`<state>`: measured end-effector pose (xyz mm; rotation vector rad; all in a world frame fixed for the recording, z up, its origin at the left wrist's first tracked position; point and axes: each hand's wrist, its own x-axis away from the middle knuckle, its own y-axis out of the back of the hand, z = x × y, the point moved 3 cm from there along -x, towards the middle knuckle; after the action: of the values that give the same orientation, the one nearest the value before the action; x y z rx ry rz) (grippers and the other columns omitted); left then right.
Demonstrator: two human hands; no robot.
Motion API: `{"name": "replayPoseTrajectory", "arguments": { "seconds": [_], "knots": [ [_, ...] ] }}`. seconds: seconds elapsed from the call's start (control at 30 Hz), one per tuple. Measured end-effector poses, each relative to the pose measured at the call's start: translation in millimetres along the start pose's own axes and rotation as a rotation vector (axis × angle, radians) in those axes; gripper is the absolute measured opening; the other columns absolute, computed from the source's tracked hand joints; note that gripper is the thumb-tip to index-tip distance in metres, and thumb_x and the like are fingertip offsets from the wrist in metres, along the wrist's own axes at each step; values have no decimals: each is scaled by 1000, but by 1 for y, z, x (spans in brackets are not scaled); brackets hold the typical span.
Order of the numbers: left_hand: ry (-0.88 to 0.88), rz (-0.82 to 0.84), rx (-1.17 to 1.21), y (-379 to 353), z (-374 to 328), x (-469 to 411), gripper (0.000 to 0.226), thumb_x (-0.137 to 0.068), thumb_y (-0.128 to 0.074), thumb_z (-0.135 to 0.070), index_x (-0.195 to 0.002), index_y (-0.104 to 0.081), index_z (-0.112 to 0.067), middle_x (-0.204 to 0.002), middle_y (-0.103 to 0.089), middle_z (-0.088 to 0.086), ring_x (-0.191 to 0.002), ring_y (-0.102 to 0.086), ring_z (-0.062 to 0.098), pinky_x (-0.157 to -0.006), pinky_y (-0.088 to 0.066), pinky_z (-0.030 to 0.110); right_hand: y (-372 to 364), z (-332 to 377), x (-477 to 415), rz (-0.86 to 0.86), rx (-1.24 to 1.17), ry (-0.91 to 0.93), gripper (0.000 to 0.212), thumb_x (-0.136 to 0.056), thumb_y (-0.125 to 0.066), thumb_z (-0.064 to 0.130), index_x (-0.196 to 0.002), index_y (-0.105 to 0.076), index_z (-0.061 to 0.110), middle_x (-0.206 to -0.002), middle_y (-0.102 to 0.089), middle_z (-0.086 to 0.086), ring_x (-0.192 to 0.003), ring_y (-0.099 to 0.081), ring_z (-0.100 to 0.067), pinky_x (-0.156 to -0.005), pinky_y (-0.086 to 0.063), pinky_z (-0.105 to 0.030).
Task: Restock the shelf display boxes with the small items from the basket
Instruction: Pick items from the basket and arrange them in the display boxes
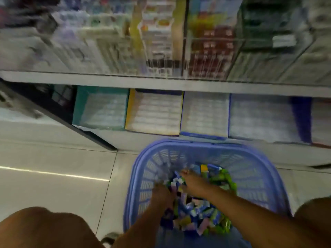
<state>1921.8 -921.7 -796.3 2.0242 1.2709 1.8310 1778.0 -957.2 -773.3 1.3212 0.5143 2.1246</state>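
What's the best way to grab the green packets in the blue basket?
Come straight down from above: the basket walls block any sideways approach. The green packets lie loose on top of the pile along its right side, just beside the right hand, so that hand is closer. Probably pinch one across its shorter width, though blur hides their exact shape.

Whole frame motion-blurred. Left hand (162, 193) in basket (250, 158): fingers smeared, sunk among items (197, 212), grip unreadable. Right hand (192, 183) beside it: fingertips lost in the pile. Item labels illegible. Boxes (154, 113) beyond basket: contents only pale streaks. Goods (161, 42) farther beyond basket: print unreadable. Basket's near end runs off the bottom edge.
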Motion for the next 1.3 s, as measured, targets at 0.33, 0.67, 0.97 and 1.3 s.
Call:
{"name": "replayPoseTrajectory", "arguments": {
  "seconds": [0.33, 0.67, 0.97, 1.3],
  "knots": [
    [127, -93, 312, -10, 10, -3, 54, -89, -55, -36, -136, -42, -13, -142, -41, 13, -128, -42, 32, -103, -37, 37, -36, 1, -27, -90, 10, -38, 68, -96, -43, 46, -151, -13, 20, -154, -23, -12, -142, -21, -29, -111, -30, -40],
    [137, -152, 606, -2, 18, -32, 50, -95, -48, -49, -120, -57, -7, -103, -67, 18, -72, -66, 23, -59, -54, 28, -26, 15, -59, -145, 25, -121, 49, -100, -27, 48, -141, -40, 25, -140, -48, -15, -127, -44, -32, -103, -38, -47],
    [47, 99, 635, -2, 2, -48, 22, -100, -44, -27, -99, -59, -11, -80, -55, 2, -67, -48, 9, -62, -45, 19, -24, -5, -72, 70, -47, -179, 50, -95, -30, 50, -130, -53, 23, -133, -55, -9, -105, -57, -26, -89, -45, -35],
    [-119, 287, 631, -25, -40, 9, 32, -104, -31, -24, -92, -58, -12, -104, -61, 15, -80, -51, 11, -74, -44, 24, -5, -25, 0, 372, 26, -223, 45, -101, -29, 38, -125, -54, 9, -121, -53, -10, -105, -51, -22, -96, -41, -34]
  ]
}}
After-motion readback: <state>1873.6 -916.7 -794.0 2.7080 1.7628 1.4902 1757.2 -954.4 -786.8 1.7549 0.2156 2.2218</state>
